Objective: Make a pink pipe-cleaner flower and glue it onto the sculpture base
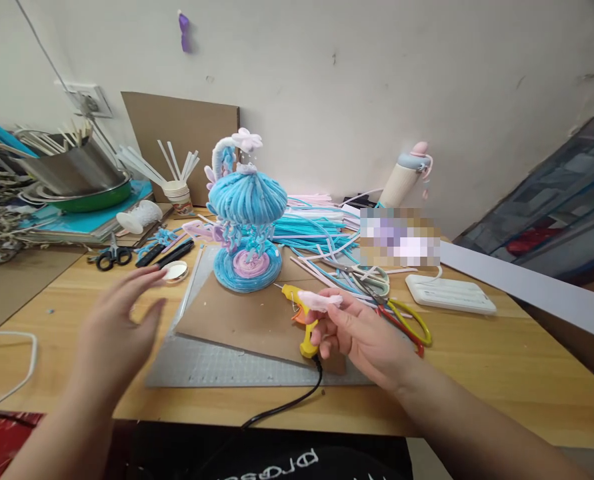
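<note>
My right hand [364,337] pinches a small pale pink fuzzy piece [319,301], apparently bent pipe cleaner, between thumb and fingers. Just behind and below it, a yellow hot glue gun [308,345] lies on a cardboard sheet [237,327], partly hidden by my fingers. My left hand [121,327] hovers at the left with its fingers apart, holding nothing, near a small round white-topped tin [175,271]. Beyond both hands stands a blue fuzzy jellyfish-shaped figure [247,197] on a round blue base [227,277] with a pink spiral, a pale flower [247,139] arching above it.
Blue and pink pipe cleaners [317,230] lie behind the figure. At the right are pale-handled scissors [377,280], red-and-yellow-handled pliers [417,327] and a white power strip [449,295]. Black scissors [113,256] and a paper cup [179,197] of white sticks are left.
</note>
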Demonstrator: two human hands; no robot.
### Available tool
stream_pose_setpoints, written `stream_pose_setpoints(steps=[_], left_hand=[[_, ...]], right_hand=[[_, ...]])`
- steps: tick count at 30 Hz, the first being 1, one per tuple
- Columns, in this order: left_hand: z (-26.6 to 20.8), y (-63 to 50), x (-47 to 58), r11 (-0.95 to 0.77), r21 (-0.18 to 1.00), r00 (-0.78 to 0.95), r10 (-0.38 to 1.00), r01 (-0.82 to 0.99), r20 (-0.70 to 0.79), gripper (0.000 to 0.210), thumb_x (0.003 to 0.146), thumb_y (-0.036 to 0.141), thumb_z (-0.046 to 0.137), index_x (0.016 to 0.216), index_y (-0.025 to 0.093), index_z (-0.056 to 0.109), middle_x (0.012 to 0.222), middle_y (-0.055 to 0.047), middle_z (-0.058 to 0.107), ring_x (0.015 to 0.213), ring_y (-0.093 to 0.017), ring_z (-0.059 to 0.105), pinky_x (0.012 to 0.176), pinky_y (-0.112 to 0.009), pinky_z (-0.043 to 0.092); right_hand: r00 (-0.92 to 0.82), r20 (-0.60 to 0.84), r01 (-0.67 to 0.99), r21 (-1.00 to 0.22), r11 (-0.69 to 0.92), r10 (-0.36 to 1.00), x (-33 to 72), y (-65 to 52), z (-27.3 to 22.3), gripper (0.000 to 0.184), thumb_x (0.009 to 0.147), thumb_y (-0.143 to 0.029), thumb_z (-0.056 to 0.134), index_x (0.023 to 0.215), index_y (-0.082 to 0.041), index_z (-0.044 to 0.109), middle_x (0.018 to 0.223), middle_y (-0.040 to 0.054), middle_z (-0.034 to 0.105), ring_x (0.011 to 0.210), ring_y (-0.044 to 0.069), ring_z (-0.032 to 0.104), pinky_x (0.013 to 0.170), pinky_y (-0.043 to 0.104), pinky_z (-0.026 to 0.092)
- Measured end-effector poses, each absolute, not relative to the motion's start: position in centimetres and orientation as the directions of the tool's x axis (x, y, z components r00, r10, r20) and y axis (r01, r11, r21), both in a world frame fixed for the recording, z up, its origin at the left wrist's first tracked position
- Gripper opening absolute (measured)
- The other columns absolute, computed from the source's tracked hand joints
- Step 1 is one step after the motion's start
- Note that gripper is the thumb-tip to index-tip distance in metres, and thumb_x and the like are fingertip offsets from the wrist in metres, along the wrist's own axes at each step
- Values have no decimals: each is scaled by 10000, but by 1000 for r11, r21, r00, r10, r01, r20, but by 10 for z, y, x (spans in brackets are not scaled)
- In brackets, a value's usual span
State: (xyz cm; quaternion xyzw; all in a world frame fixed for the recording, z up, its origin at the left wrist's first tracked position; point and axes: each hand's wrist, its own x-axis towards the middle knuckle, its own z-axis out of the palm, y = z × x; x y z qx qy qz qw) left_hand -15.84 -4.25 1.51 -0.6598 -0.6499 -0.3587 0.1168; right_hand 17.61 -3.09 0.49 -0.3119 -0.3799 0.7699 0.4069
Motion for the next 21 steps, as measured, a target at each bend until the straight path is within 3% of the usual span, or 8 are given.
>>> stream_pose_setpoints(steps=[2, 4, 7, 10, 15, 19, 21], left_hand=[[7, -31, -141, -251, 314, 56, 854, 916, 517, 437, 866, 335, 535, 1283, 207, 559, 1401, -125, 531, 1293, -293, 507, 1088, -499, 406], [-3, -14, -131, -261, 331, 140, 927, 907, 347, 571, 808, 379, 606, 1335, 178, 512, 1402, -152, 525, 1308, -324, 486, 1085, -513, 399], [-15, 16, -126, -149, 375, 78, 977, 915, 199, 781, 754, 453, 672, 1412, 125, 409, 1435, -186, 490, 1351, -337, 431, 1120, -506, 347], [-22, 37, -123, -109, 398, 52, 987, 911, 151, 919, 692, 516, 726, 1429, 86, 385, 1471, -226, 441, 1378, -363, 397, 1136, -482, 329], [-29, 37, -115, -95, 413, 20, 983, 906, 183, 855, 626, 481, 780, 1332, 81, 508, 1444, -259, 449, 1334, -431, 430, 1090, -526, 375], [-18, 24, -114, -105, 458, -34, 958, 883, 286, 463, 846, 337, 583, 1260, 132, 551, 1343, -205, 545, 1288, -359, 496, 1076, -537, 379], [-8, 17, -113, -166, 486, -8, 942, 858, 336, 426, 890, 348, 537, 1281, 179, 526, 1363, -164, 540, 1308, -306, 482, 1092, -502, 374]], right_hand=[[-472, -195, -343, -857, -383, 860, 176, -32, 6, 235, 877, -387, 666, 1025, -220, 592, 988, 58, 691, 739, 127, 653, 560, 210, 500], [-456, -229, -316, -862, -397, 860, 177, -32, 9, 216, 874, -383, 677, 1001, -224, 606, 1010, 59, 691, 813, 135, 645, 610, 220, 512], [-451, -239, -294, -870, -396, 860, 178, -29, 14, 206, 880, -380, 674, 994, -216, 625, 1029, 65, 692, 915, 151, 643, 669, 220, 520], [-471, -236, -274, -877, -396, 850, 171, -19, 19, 232, 891, -385, 657, 1002, -182, 644, 1009, 75, 693, 870, 142, 660, 621, 189, 513], [-536, -347, -236, -814, -531, 770, 138, 8, 21, 135, 904, -251, 636, 972, -135, 648, 814, 48, 694, 614, 89, 661, 506, 154, 512], [-532, -440, -194, -769, -609, 724, 111, 25, 16, 65, 900, -157, 611, 873, -104, 640, 695, 36, 671, 524, 69, 642, 451, 124, 489], [-527, -448, -194, -764, -616, 722, 101, 30, 13, 54, 895, -137, 604, 861, -107, 634, 682, 26, 668, 508, 64, 639, 443, 119, 486]])
